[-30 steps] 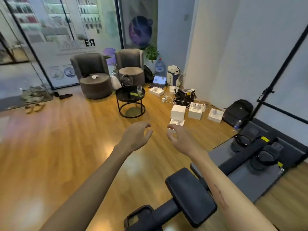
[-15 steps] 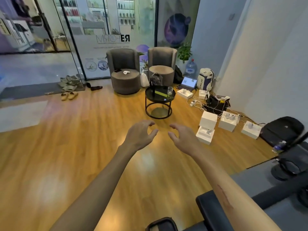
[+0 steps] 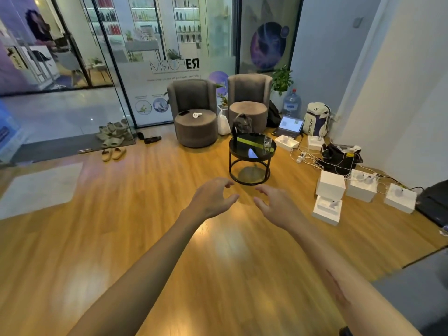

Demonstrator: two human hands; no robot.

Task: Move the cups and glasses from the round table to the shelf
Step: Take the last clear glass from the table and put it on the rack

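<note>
A small black round table [image 3: 252,151] with a glass top stands across the wooden floor, straight ahead of me. One clear glass [image 3: 267,142] stands upright near its right edge. My left hand [image 3: 211,199] and my right hand [image 3: 276,206] are stretched out in front of me, side by side, fingers curled and apart, holding nothing. Both hands are well short of the table. No shelf is in view.
Two grey armchairs [image 3: 194,112] [image 3: 249,103] stand behind the table against a glass wall [image 3: 169,57]. White boxes [image 3: 331,186], cables, a black bag [image 3: 339,157], a laptop and a backpack [image 3: 316,120] lie along the right wall. Slippers [image 3: 114,154] lie at the left by the door.
The view has swung left and moved toward the round table, which now looks larger and more central. The black bench and grey mat have dropped out of view. Both hands stay empty.
</note>
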